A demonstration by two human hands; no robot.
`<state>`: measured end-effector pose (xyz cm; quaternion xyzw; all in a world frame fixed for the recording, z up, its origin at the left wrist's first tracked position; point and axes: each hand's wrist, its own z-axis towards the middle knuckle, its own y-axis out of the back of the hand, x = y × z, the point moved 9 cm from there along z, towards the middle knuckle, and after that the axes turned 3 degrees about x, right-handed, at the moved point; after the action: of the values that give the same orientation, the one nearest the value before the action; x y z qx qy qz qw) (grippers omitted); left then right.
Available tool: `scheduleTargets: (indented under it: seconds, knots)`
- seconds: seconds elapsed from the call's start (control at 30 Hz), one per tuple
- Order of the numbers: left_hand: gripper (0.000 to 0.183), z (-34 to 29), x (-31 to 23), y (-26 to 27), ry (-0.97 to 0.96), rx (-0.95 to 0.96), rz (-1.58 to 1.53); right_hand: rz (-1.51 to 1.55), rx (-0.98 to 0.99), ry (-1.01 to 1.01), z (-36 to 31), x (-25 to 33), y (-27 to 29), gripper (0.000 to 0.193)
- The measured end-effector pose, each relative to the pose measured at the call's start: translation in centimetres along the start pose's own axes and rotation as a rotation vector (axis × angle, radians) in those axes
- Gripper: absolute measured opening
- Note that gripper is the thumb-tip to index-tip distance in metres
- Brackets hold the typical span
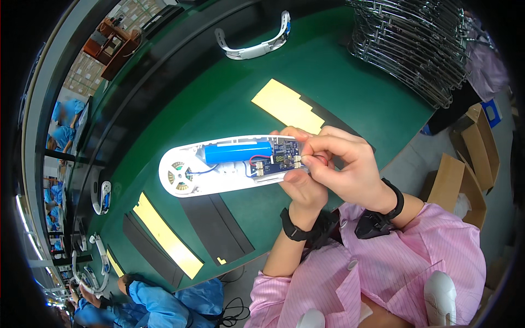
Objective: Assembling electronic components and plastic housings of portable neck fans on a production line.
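A long white plastic housing (210,185) lies open-side up in my left hand (305,190), whose thumb presses the near edge while fingers show at the far edge. Inside it sit a blue cylindrical battery (238,152), a dark circuit board (284,156) with small white connectors, and a round fan-like part (179,176) at the left end. Thin red and blue wires run between them. My right hand (344,161) pinches a thin wire (324,157) with thumb and forefinger at the board's right end. The wire's tip is hidden by the fingers.
Black and yellow foam strips (169,235) lie on the green table (219,104). At the back stands a white curved band (254,51). Stacked metal wire racks (410,46) rise at the far right, with cardboard boxes (454,186) below. A co-worker's blue sleeve (158,300) is at lower left.
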<state>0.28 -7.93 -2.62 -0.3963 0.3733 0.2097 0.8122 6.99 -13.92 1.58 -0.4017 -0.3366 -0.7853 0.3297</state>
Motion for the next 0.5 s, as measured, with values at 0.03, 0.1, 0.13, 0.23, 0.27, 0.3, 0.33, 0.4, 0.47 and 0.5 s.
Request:
scheduleTargets:
  seconds: [0.03, 0.1, 0.13, 0.23, 0.27, 0.3, 0.33, 0.4, 0.47, 0.5]
  knots:
    - [0.082, 0.0, 0.1, -0.4, 0.054, 0.041, -0.053, -0.005, -0.021, 0.02, 0.0, 0.4, -0.1, 0.014]
    - [0.082, 0.1, 0.0, -0.4, 0.056, 0.042, -0.022, -0.014, -0.045, 0.039, -0.1, 0.7, 0.0, 0.014]
    - [0.082, 0.1, 0.0, -0.4, 0.058, 0.042, 0.009, -0.041, -0.042, 0.057, 0.0, 0.8, 0.0, 0.014]
    - [0.083, 0.3, 0.3, -0.2, 0.052, 0.123, 0.034, -0.121, 0.026, 0.078, 0.4, 1.1, -0.1, 0.012]
    - [0.083, 0.3, 0.2, 0.2, 0.045, 0.122, 0.038, -0.175, 0.093, 0.08, 0.7, 1.3, -0.2, 0.011]
    - [0.083, 0.0, 0.3, 0.9, 0.039, 0.094, 0.115, -0.168, 0.229, 0.042, 1.3, 1.1, -0.4, 0.009]
    - [0.082, -0.1, -0.1, 1.6, 0.029, 0.071, 0.189, -0.016, 0.381, -0.054, 1.9, 0.1, -0.4, 0.01]
    - [0.084, -0.2, -0.6, 2.5, 0.241, 0.097, 0.051, 0.122, 0.484, -0.223, 3.6, -2.5, 0.7, 0.015]
    - [0.087, 0.0, -2.1, 3.6, 0.378, 0.091, -0.109, -0.184, 0.452, -0.115, 6.3, -4.7, 2.0, 0.016]
    - [0.089, 0.1, -2.4, 3.9, 0.426, 0.116, -0.178, -0.187, 0.449, -0.117, 6.4, -7.3, 2.4, 0.016]
